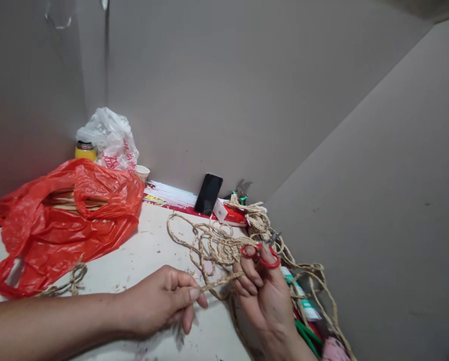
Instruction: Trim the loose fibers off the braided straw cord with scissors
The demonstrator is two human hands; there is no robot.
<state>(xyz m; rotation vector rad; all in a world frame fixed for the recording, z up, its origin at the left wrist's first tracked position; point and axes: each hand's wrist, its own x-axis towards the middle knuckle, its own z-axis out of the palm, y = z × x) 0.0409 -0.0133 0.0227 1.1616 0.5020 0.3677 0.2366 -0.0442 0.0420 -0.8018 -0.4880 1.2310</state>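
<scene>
Between thumb and fingers, my left hand [164, 301] pinches a tan braided straw cord [220, 282]. The cord stretches across to my right hand [265, 296], whose lower fingers curl around it. Red-handled scissors [270, 260] sit on the thumb and a finger of that same hand, their blades pointing away up to the right. Just beyond both hands lies a loose heap of the braided cord [224, 245] on the white table [152, 255]. More cord [318, 278] trails down along the right side.
A red plastic bag [107, 230] holding brown strips fills the left. Behind it stand a white plastic bag [113, 133], a yellow jar [85, 151] and a paper cup [142, 173]. Against the wall lean a phone [208, 194] and pruning shears [243, 188].
</scene>
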